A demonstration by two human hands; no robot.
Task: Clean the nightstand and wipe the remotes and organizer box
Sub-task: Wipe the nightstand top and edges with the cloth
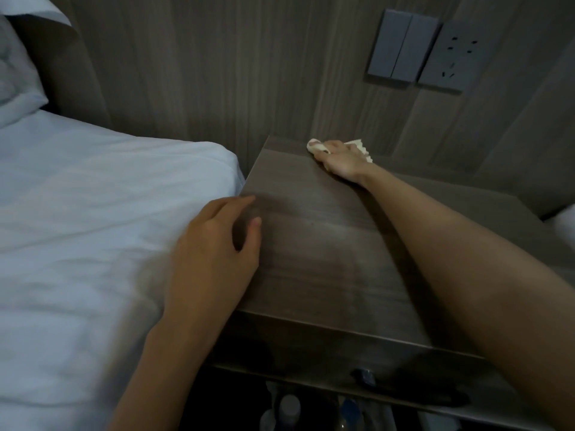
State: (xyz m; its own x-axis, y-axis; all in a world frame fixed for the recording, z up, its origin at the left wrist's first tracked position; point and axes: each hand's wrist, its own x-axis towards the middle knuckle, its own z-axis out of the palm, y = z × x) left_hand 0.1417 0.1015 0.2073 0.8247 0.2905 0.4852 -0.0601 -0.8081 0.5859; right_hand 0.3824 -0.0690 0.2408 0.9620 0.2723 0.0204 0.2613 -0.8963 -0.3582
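Head view, looking down on a wood-grain nightstand (326, 259) set against a panelled wall (217, 73), with a bed's white sheet (93, 213) touching its left edge.

Right hand (340, 160): reached across to the far edge of the nightstand top, near the wall, fingers curled over a bunched cream cloth (316, 145) and pressing it onto the surface. Cloth shows on both sides of the hand.

Left hand (211, 259): holds nothing, fingers relaxed and slightly bent. It lies at the left edge of the top, toward the near corner, palm partly over the sheet and fingertips on the wood.

Wall above the far right corner: a double rocker switch (403, 49) with a power socket (451, 57) just beside it.

Far left: a white pillow (15, 73).

Shelf below the front edge: bottles (289, 405), too dim to identify.
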